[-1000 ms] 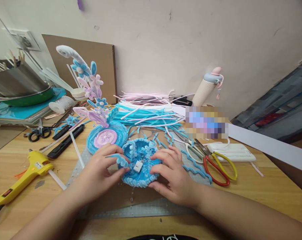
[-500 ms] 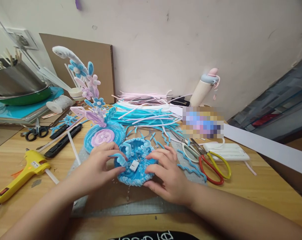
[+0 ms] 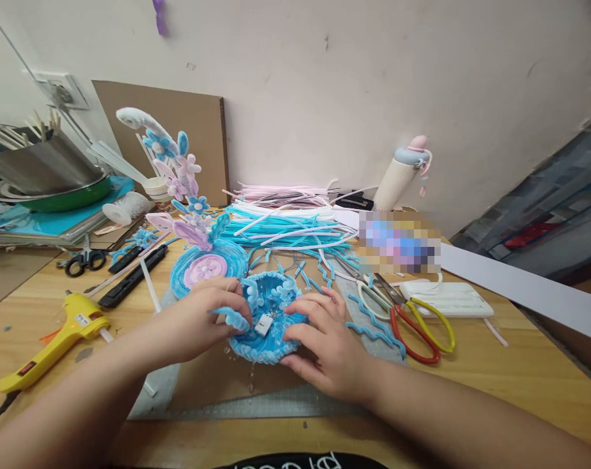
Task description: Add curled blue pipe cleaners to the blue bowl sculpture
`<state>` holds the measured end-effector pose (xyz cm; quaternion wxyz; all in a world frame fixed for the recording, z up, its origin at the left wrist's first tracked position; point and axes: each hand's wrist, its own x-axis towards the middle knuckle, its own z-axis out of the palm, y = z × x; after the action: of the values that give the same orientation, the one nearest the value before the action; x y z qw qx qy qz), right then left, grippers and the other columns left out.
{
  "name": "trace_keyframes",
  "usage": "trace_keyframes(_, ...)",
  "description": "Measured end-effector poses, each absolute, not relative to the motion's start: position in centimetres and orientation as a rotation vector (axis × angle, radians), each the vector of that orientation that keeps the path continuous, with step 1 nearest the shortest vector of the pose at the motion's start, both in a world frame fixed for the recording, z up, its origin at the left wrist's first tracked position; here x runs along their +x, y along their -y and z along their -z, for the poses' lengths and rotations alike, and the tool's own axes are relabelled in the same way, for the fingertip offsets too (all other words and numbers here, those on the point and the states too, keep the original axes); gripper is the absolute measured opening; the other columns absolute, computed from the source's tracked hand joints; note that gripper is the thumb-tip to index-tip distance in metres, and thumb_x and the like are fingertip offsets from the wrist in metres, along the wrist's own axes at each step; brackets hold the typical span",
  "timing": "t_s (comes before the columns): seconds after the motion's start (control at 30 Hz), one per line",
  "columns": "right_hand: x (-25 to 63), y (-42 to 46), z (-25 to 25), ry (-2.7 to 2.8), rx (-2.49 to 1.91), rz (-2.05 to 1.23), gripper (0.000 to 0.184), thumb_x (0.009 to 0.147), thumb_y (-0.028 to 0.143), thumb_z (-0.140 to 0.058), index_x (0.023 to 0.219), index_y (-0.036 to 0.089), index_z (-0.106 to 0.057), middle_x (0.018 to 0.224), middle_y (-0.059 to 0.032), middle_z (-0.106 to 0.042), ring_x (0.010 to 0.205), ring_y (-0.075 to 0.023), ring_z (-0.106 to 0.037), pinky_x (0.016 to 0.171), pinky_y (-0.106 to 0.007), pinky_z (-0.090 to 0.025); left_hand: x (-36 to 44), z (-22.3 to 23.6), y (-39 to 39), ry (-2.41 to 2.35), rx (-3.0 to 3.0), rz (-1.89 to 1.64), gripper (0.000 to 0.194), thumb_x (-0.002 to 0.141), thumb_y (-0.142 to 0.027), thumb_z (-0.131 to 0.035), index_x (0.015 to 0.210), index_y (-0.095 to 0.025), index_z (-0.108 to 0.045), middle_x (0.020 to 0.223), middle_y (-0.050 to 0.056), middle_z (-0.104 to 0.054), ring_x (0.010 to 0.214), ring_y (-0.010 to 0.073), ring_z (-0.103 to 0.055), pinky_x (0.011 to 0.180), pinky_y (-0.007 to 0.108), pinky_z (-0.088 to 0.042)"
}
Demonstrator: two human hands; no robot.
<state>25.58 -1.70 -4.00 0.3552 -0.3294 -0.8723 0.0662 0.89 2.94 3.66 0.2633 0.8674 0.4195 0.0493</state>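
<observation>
A round blue pipe-cleaner bowl [image 3: 260, 352] with a braided rim lies between my hands, open side toward me. Inside it are a small white box [image 3: 263, 324] and pale blue curls; clear beads [image 3: 251, 374] dangle below the rim. My left hand [image 3: 210, 316] grips the bowl's left edge, thumb and fingers bent around it, next to a loose pale blue curl [image 3: 235, 319]. My right hand [image 3: 324, 332] holds the right edge, fingers over the rim and thumb low. The fingertips of my left hand are partly hidden behind the curl.
Behind stand a pipe-cleaner flower piece [image 3: 204, 244] on a coiled base and a heap of pipe cleaners [image 3: 285, 228]. A yellow glue gun [image 3: 75, 326] and black-handled scissors [image 3: 85, 262] lie left. Red-and-yellow-handled scissors [image 3: 417, 335], a white power bank [image 3: 449, 299] and a bottle [image 3: 397, 176] are right.
The view has shifted slightly, moving the background a little right and down. My left fingers have drawn closer together at the bowl's left edge. My right hand keeps its hold.
</observation>
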Motion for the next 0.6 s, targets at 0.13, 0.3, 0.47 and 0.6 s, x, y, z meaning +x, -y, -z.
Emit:
trace_keyframes(0.13, 25.6, 1.7, 4.0, 2.256, -0.846, -0.18, 0.012, 0.086, 0.031, -0.064, 0.094, 0.024, -0.06, 0.117, -0.0063, -0.061, 0.115, -0.0272, -0.049, 0.106, -0.053, -0.017, 1.3, -4.0, -2.7, -1.179, 2.378, -0.123, 0.015, 0.077, -0.014, -0.063, 0.084, -0.023, -0.074, 0.087, 0.003, -0.065, 0.092, 0.0228, -0.06, 0.082, 0.033, -0.043)
trace_keyframes(0.3, 25.6, 1.7, 4.0, 2.265, -0.852, -0.183, 0.01, 0.086, 0.03, -0.064, 0.092, 0.023, -0.059, 0.117, -0.0061, -0.061, 0.115, -0.0268, -0.049, 0.107, -0.053, -0.016, 1.3, -3.2, -2.8, -1.22, 2.417, -0.154, 0.01, 0.075, -0.017, -0.068, 0.081, -0.023, -0.074, 0.086, 0.002, -0.068, 0.097, 0.0244, -0.06, 0.085, 0.034, -0.044)
trace_keyframes(0.47, 25.5, 1.7, 3.9, 2.264, -0.857, -0.189, 0.009, 0.085, 0.029, -0.064, 0.09, 0.023, -0.059, 0.115, -0.0058, -0.062, 0.114, -0.0264, -0.05, 0.106, -0.053, -0.017, 1.2, -2.8, -2.9, -1.217, 2.46, -0.164, 0.01, 0.075, -0.018, -0.065, 0.079, -0.023, -0.073, 0.086, 0.003, -0.067, 0.093, 0.0236, -0.061, 0.081, 0.033, -0.045)
trace_keyframes(0.6, 25.5, 1.7, 3.9, 2.258, -0.863, -0.192, 0.009, 0.085, 0.029, -0.064, 0.089, 0.023, -0.059, 0.114, -0.0059, -0.062, 0.113, -0.0265, -0.05, 0.106, -0.052, -0.018, 1.4, -3.0, -2.9, -1.195, 2.477, -0.136, 0.013, 0.075, -0.017, -0.064, 0.078, -0.024, -0.074, 0.08, 0.001, -0.066, 0.085, 0.0214, -0.061, 0.076, 0.032, -0.044)
